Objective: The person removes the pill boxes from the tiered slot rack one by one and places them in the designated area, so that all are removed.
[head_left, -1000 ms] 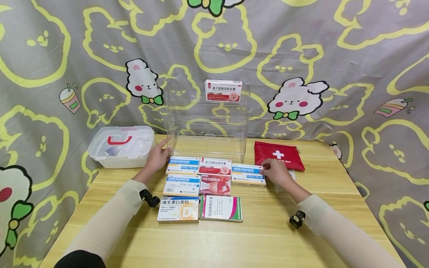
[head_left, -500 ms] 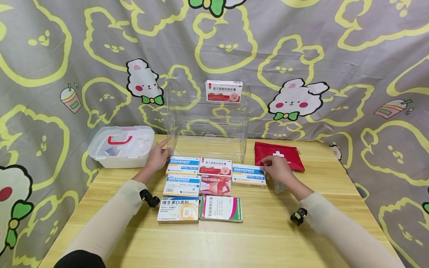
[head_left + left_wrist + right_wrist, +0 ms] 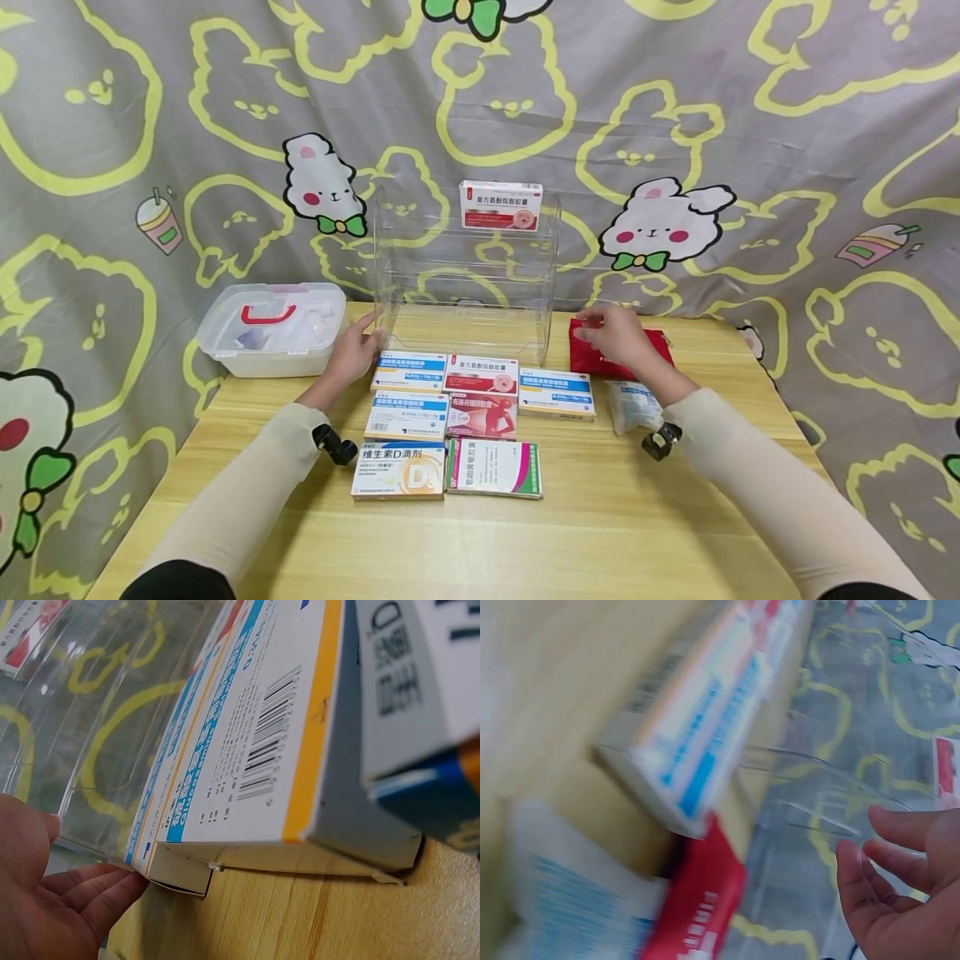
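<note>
My left hand (image 3: 352, 354) reaches to the lower left corner of a clear plastic rack (image 3: 381, 275), its fingers extended against the side. In the left wrist view, the fingertips (image 3: 124, 889) lie by the rack's bottom edge and the end of a blue-and-white medicine box (image 3: 232, 742). Raised over a red first aid pouch (image 3: 592, 358), my right hand (image 3: 618, 337) holds nothing; its fingers are loosely bent in the right wrist view. Nearest it on the table lies another blue-and-white medicine box (image 3: 555, 393). A red-and-white medicine box (image 3: 500, 206) stands in the rack's top tier.
Several medicine boxes lie in rows before the rack, including a vitamin D box (image 3: 397, 469) and a green-and-pink one (image 3: 493, 468). A lidded plastic case (image 3: 270, 362) with a red handle stands left. A clear packet (image 3: 633, 406) lies under the right forearm. A patterned curtain (image 3: 697, 50) hangs behind.
My right hand has left the right-hand blue-and-white box and risen away over the red pouch, uncovering the clear packet. The left hand stays at the rack.
</note>
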A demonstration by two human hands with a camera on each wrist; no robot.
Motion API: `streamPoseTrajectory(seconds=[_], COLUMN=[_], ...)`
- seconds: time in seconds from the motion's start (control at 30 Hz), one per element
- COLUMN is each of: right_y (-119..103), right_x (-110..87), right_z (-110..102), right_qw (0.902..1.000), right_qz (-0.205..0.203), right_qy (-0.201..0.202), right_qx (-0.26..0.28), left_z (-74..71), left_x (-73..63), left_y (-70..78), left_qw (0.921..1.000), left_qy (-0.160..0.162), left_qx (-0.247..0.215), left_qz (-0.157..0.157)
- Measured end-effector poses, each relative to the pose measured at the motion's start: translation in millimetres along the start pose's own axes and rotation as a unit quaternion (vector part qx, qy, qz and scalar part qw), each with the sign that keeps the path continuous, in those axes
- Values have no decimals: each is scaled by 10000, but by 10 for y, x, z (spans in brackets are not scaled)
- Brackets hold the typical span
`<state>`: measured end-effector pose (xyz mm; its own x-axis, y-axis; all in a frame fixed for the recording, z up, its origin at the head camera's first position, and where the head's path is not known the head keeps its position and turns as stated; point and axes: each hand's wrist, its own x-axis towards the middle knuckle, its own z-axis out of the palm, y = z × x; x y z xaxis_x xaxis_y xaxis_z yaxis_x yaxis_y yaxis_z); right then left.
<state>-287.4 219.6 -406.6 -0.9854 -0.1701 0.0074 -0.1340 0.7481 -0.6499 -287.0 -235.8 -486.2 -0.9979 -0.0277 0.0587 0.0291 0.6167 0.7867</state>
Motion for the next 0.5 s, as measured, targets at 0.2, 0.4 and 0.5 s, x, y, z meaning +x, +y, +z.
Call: streamPoseTrajectory(seconds=[0.2,0.4,0.5], right_y=[-265,-548,-666], right_x=[272,533,655], right_z=[-225,-414,-482], right_qw=[9991,9937,9910], right_qz=[-207,-525,-609], right_qy=[246,912,1088], right_qx=[262,391,491], left_z=[4,5,6], left_x=[4,0,0], left_y=[-2,9,12], left_qw=[10000,9998,9998], left_qy=[-24,-65,-81], left_qx=[-62,-128,-113], left_qz=[-72,-100,-115])
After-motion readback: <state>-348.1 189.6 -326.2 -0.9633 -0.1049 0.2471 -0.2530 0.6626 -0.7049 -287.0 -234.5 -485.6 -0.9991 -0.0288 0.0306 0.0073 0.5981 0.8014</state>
